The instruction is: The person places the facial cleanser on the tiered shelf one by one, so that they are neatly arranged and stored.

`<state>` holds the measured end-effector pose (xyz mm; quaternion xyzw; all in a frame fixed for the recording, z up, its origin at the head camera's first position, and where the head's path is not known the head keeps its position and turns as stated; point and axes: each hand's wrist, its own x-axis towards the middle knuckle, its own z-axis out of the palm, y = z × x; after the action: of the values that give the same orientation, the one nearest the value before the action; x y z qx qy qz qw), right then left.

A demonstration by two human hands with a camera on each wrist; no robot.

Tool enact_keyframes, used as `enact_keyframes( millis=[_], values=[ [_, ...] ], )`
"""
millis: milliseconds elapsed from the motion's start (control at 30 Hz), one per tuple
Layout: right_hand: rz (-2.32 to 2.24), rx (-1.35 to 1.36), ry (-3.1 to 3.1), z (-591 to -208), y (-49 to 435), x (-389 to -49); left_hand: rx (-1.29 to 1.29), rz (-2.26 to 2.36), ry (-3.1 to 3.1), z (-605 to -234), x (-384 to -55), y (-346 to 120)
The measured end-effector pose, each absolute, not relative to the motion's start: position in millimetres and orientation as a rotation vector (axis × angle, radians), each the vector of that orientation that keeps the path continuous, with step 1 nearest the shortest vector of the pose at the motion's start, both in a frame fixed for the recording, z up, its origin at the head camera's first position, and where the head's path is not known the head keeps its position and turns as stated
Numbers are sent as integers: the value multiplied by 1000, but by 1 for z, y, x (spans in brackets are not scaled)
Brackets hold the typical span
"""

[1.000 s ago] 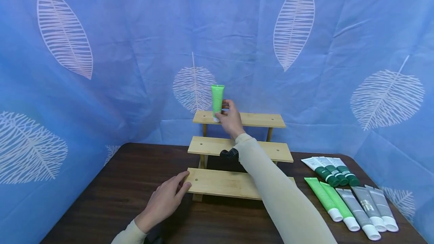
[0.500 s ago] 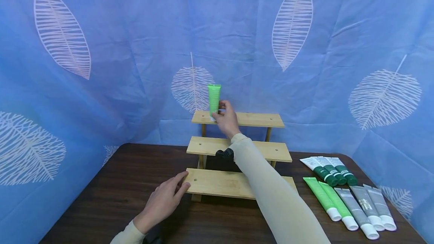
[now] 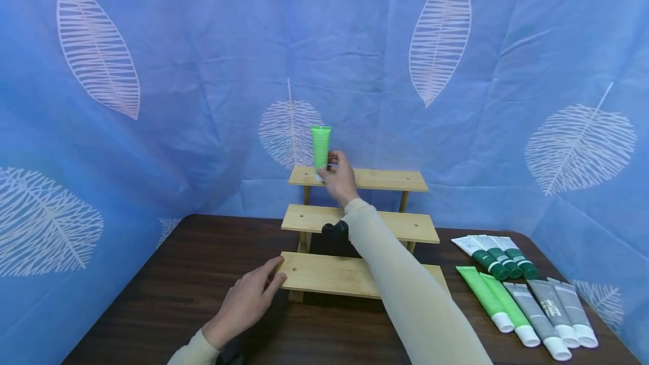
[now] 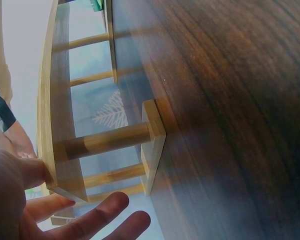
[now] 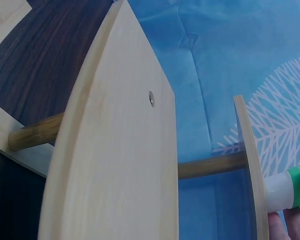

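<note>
My left hand (image 3: 245, 302) pinches the left end of the stand (image 3: 329, 276), and pressing hard there could shift it; my right hand (image 3: 341, 178) pinches the green tube (image 3: 321, 148) upright, cap (image 5: 279, 192) down, at the left of the top step (image 3: 385, 179), where that narrow cap might topple if released off balance. The tabletop (image 3: 162, 283) is dark wood, more tubes (image 3: 550, 304) lying at its right; leaf-patterned blue cloth (image 3: 355, 44) hangs around.
</note>
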<state>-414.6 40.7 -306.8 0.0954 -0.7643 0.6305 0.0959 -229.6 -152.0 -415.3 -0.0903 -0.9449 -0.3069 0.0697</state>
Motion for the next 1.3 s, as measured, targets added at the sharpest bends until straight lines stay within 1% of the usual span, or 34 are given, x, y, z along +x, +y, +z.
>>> enact_keyframes(
  millis=[367,633,1000,1300],
  values=[
    [1883,250,-2267,-308,40,-415,-271,-921,-2841,-416,-229,-152],
    [1872,222,-2287,-305,52,-403,-267,-923,-2858,-416,-229,-150],
    [1813,295,-2346,-311,96,-375,-239,-895,-2871,-419,-228,-150],
    [1732,323,-2384,-320,147,-340,-261,-907,-2862,-418,-229,-149]
  ],
)
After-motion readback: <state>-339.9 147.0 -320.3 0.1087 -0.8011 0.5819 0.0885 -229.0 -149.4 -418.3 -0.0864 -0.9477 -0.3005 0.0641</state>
